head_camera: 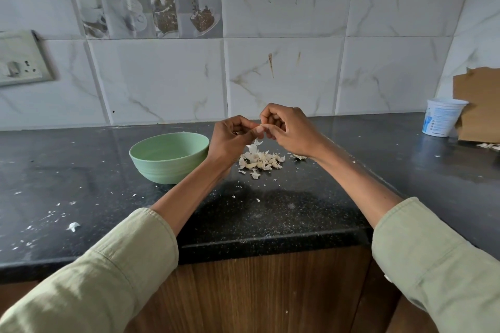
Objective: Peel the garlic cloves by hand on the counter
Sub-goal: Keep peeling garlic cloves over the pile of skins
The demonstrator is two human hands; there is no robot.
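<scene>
My left hand (232, 138) and my right hand (286, 130) meet above the black counter (270, 213), and together they pinch a small garlic clove (262, 127) between their fingertips. Most of the clove is hidden by the fingers. A shred of white skin (256, 143) hangs just below the hands. Under them lies a pile of garlic cloves and papery peels (261, 161). A pale green bowl (169, 155) stands left of the pile, close to my left wrist.
Small white peel flakes (73, 226) are scattered over the counter's left side. A white plastic cup (442, 116) and a piece of brown cardboard (479, 105) stand at the back right against the tiled wall. A socket plate (21, 59) is on the left wall.
</scene>
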